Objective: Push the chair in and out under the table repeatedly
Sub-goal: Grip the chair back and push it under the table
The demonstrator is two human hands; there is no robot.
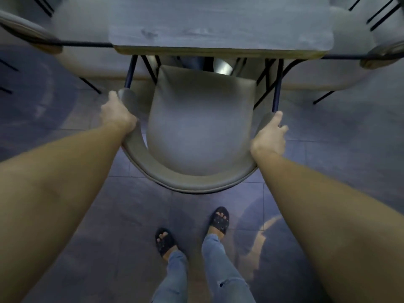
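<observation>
Head view: left hand point(117, 118) is wrapped over the left end of the curved backrest of the armchair point(201, 125), fingers closed round the padded rim. Right hand point(268, 136) clamps the right end of the same rim, thumb lying along the top, fingers curled over the outer side. Between the two grips lies the seat pad, whose front edge sits just under the near edge of the table point(218, 25); the rest of the chair stands clear of the table, on the tiled floor point(87, 248). Ahead of the grips, dark metal legs point(276, 92) cross beneath the tabletop; which belong to chair and which to table cannot be told.

Judged risks: uneven force from the two hands could skew the chair and catch a leg on the table frame. The armrest ends may strike the table edge, pinching the left fingertips nearest it. Feet in open sandals point(219, 219) stand close behind the backrest, so a hard pull could strike the toes.

Containers: none visible.
</observation>
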